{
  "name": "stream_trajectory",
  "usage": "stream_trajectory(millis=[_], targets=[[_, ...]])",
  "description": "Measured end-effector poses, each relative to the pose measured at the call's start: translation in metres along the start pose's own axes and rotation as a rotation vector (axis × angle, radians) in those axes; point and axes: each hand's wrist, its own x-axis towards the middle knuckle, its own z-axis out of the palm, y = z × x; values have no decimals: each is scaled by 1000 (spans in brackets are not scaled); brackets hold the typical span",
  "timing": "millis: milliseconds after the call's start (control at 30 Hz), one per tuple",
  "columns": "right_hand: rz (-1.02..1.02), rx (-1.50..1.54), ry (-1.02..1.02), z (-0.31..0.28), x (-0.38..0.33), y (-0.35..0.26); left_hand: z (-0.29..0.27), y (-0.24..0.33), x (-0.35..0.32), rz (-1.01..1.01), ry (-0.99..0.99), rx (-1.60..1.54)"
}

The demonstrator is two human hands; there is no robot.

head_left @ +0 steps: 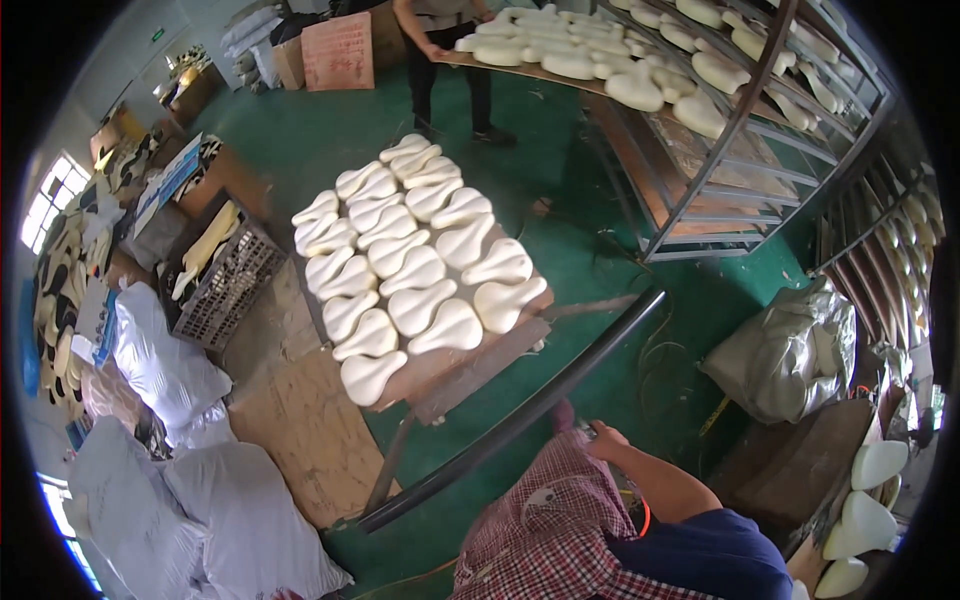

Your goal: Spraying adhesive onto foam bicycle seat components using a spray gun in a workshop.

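My right hand [606, 442] is closed in front of my red checked apron [560, 500], its fingers around a small grey tool whose kind I cannot make out. An orange hose [645, 515] curves beside my forearm. My left hand is not in view. Ahead of me, a long black padded bar [520, 415] crosses the near side of a low stand. On its brown board [400, 388] lie many cream foam bicycle saddle pads [418, 308] in rows, apart from my hand.
Another person [440, 50] holds a board of saddle pads by a metal rack [720, 150] at far right. White sacks [240, 510] and a brown crate [232, 280] stand left. A silver bag [790, 350] sits right, above more pads [862, 525]. Cables trail across the green floor.
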Motion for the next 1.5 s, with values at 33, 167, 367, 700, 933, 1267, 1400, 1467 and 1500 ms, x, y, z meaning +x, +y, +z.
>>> stream_trajectory(millis=[33, 167, 367, 700, 933, 1267, 1400, 1467, 1500], targets=[[-42, -35, -29, 20, -7, -32, -17, 11, 15, 5, 21, -16], [-277, -188, -111, 108, -19, -121, -35, 22, 69, -54, -114, -9], [-420, -362, -474, 216, 16, -178, 49, 67, 134, -64, -238, 76], [-141, 46, -360, 377, -7, -196, 11, 167, 341, -89, 119, 279], [107, 92, -91, 388, -68, -308, 100, 106, 484, -235, 11, 690], [-161, 332, 274, 366, -75, -636, 380, 72, 665, 109, -917, 1365], [-426, 497, 368, 284, -118, -798, 566, 74, 618, -66, -749, 872], [-483, 741, 221, 253, -119, -862, 615, 63, 622, -105, -751, 814], [-527, 779, 244, 238, -122, -894, 624, 50, 628, -119, -767, 820]])
